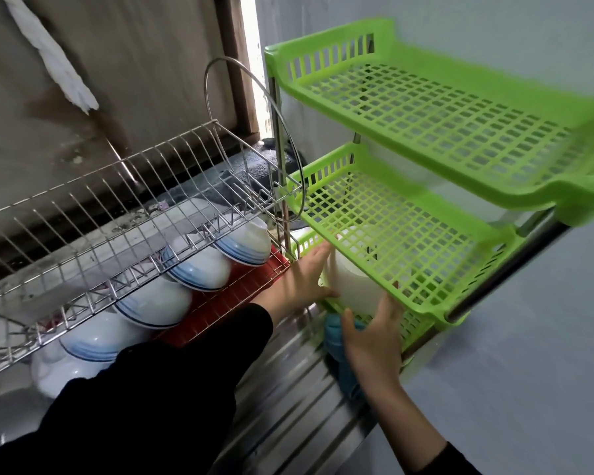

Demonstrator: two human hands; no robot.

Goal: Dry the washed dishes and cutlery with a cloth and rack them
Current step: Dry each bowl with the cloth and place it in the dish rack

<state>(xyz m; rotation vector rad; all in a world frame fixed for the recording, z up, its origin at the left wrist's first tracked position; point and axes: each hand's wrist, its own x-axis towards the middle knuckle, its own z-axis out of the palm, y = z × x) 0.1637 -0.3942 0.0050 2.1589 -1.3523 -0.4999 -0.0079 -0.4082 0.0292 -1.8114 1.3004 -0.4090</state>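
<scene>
Under your head camera, a ribbed steel drainboard (288, 406) runs away from you to a stained, streaked back wall (134, 63), and a smooth grey-blue wall (528, 337) closes off its right edge. One twisted white rag (59, 63) hangs at the upper left of the back wall.

Along the left side of the drainboard stands one wire dish rack (117, 200) with two tiers. Its upper tier carries nothing you can see. Its lower tier holds five bowls (196, 269), white with blue bands, leaning in a row over one red tray (227, 299).

At the drainboard's right edge stands one green plastic rack (426, 114) with three slotted tiers. One white tub (354, 286) sits at the near left corner of its bottom tier, under the middle tier.

Your left hand (299, 279), in a black sleeve (168, 389), lies with straight fingers flat along the tub's left side and its thumb at the base. Your right hand (371, 337) grasps the tub's near lower part, thumb to one side and fingers to the other. One blue cloth (335, 334) is bunched just below that hand at the bottom tier's near edge. You cannot tell whether the hand also holds it.
</scene>
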